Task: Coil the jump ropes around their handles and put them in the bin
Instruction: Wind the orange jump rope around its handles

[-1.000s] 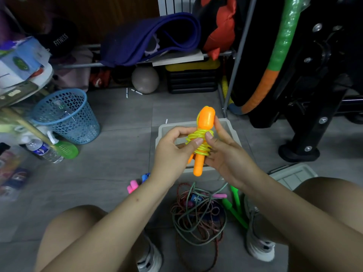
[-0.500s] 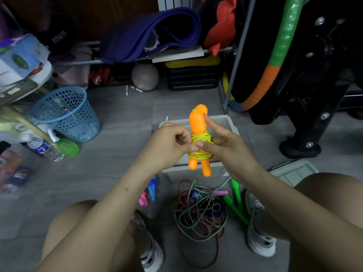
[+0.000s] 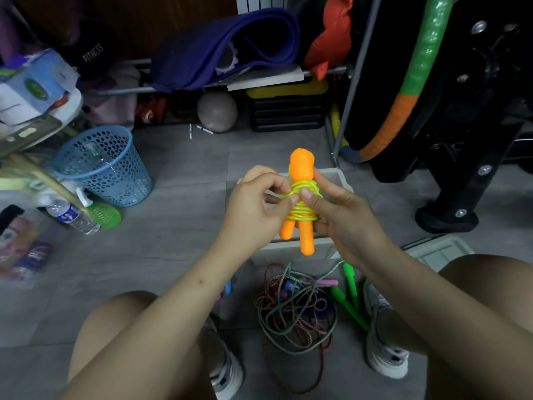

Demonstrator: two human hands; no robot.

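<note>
Two orange handles [image 3: 301,171] stand upright side by side, bound by coils of yellow-green rope [image 3: 303,209]. My right hand [image 3: 337,210] grips the bundle from the right, thumb pressed on the coils. My left hand [image 3: 256,207] pinches the rope's end at the left side of the coils. Behind and below the bundle sits the pale grey bin [image 3: 340,180] on the floor. A tangle of red and green ropes [image 3: 294,313] lies between my feet, with bright green handles [image 3: 350,295] at its right and a pink handle [image 3: 327,282] on top.
A blue mesh basket [image 3: 103,166] stands at the left by a water bottle [image 3: 73,216]. A grey lid [image 3: 438,251] lies at the right. Black gym equipment [image 3: 473,125] and a metal pole [image 3: 350,90] rise at the right. A shelf with a purple mat [image 3: 225,44] is behind.
The bundle has turned slightly so both handle ends show below the coils. My left hand has shifted up to pinch the rope higher on the coils.
</note>
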